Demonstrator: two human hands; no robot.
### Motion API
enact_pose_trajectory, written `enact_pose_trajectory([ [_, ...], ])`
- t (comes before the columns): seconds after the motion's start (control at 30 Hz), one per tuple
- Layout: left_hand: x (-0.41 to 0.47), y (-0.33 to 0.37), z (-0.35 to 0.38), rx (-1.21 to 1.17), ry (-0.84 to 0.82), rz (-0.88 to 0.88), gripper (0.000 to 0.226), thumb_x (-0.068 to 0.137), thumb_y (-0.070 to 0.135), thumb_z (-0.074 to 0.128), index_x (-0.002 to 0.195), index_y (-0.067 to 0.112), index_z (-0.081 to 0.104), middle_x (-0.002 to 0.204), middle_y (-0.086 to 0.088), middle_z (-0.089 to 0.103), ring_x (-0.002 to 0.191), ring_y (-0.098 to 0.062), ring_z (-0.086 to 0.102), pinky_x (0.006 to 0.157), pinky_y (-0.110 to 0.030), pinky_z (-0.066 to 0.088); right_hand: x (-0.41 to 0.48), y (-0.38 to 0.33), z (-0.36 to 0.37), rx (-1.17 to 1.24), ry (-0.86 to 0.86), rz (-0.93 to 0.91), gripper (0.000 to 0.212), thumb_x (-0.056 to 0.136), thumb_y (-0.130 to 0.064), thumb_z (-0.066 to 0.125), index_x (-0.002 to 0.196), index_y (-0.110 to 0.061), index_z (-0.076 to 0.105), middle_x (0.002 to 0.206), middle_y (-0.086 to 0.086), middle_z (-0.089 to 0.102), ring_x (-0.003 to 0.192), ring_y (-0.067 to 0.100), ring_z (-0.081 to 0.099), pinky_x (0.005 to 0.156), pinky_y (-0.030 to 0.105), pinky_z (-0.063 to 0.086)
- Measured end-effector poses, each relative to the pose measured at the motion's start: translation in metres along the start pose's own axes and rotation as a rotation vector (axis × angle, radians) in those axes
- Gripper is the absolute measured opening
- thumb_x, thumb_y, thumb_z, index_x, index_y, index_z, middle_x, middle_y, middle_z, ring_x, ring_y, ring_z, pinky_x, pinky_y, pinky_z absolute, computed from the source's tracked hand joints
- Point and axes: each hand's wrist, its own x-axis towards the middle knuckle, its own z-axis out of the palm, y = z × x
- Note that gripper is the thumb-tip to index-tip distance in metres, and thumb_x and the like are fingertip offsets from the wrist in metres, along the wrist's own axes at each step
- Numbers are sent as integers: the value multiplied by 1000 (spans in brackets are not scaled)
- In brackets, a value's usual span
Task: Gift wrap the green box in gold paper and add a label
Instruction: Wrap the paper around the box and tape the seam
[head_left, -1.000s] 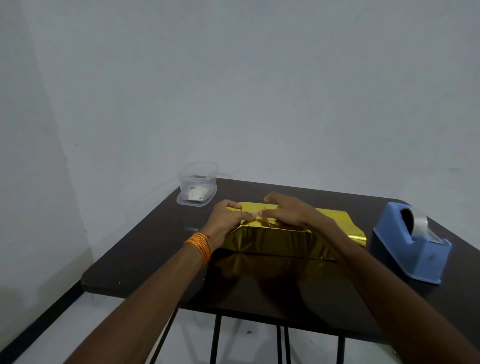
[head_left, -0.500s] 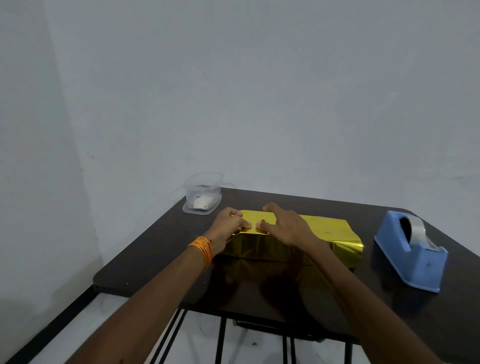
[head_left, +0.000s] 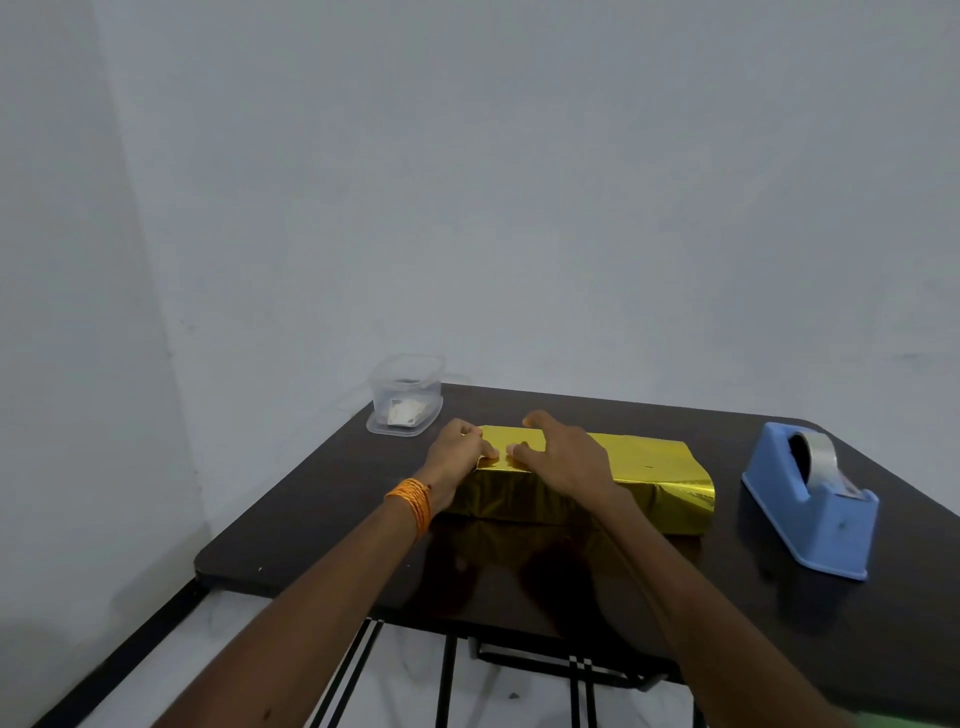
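**Position.** The box (head_left: 649, 462) lies on the table (head_left: 311, 530), centre, fully covered in gold paper (head_left: 519, 499). No green shows. Its long axis runs left to right across the person, with the right end angled slightly nearer.

**Left hand** (head_left: 460, 449). At the box's left end, fingers curled against the end flap and thumb on the top edge. Whether it pinches the paper or only presses it cannot be told.

**Right hand** (head_left: 566, 457). Laid on top of the box, fingers fairly straight and spread, pressing the paper down. Its thumb reaches towards the left thumb, the two tips almost touching.

**Key relation.** Both hands work the left end. The right end is folded, lies well apart from the fingers, and is unattended.

**Supplies.** The dispenser (head_left: 810, 514) stands beyond the box's right end, on the right hand's side. The tub (head_left: 405, 395) sits just behind the left hand and holds white pieces, possibly labels.

**Judgement.** The left end is being creased. Taping would fall to the right hand, which would leave the left hand alone to hold the fold.
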Motion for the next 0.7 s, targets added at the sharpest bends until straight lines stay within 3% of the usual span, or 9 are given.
enact_pose_trajectory([
  [0.1,2,-1,0,-1,0,0,33,84,10,67,115,16,55,120,-3,52,110,-21,49,88,-36,46,2,1,0,2,-6,9,39,98,-41,53,135,-31,47,118,-1,68,99,17,62,76,31,52],
  [0.2,3,-2,0,2,-10,0,33,85,9,67,115,16,55,119,-3,52,113,-22,48,89,-35,46,1,3,-2,0,-13,8,36,101,-27,52,137,-29,47,114,1,68,88,14,59,68,26,45],
  [0.33,2,-2,1,-6,16,25,25,86,9,64,110,14,57,113,-4,55,108,-21,52,93,-40,47,-2,3,-5,38,-22,-17,34,102,-22,51,136,-23,48,114,3,68,87,15,61,69,27,47],
  [0.43,1,-4,-3,88,111,103,16,87,12,56,103,13,58,106,-5,59,97,-20,56,89,-43,50,-10,6,-20,204,8,-52,33,101,-23,51,135,-19,50,91,-2,67,75,9,60,69,26,46],
  [0.57,2,2,-14,394,312,356,23,88,20,58,111,15,56,96,2,59,91,-21,58,77,-33,47,-38,12,-40,142,288,13,25,97,-27,56,121,-20,60,85,-4,66,81,15,61,68,27,44],
  [0.7,12,24,-1,489,261,487,27,92,21,57,118,12,56,90,-1,59,85,-19,57,72,-31,45,-63,14,-28,130,267,111,16,96,-37,58,106,-25,62,70,-7,67,67,8,60,56,23,38],
])
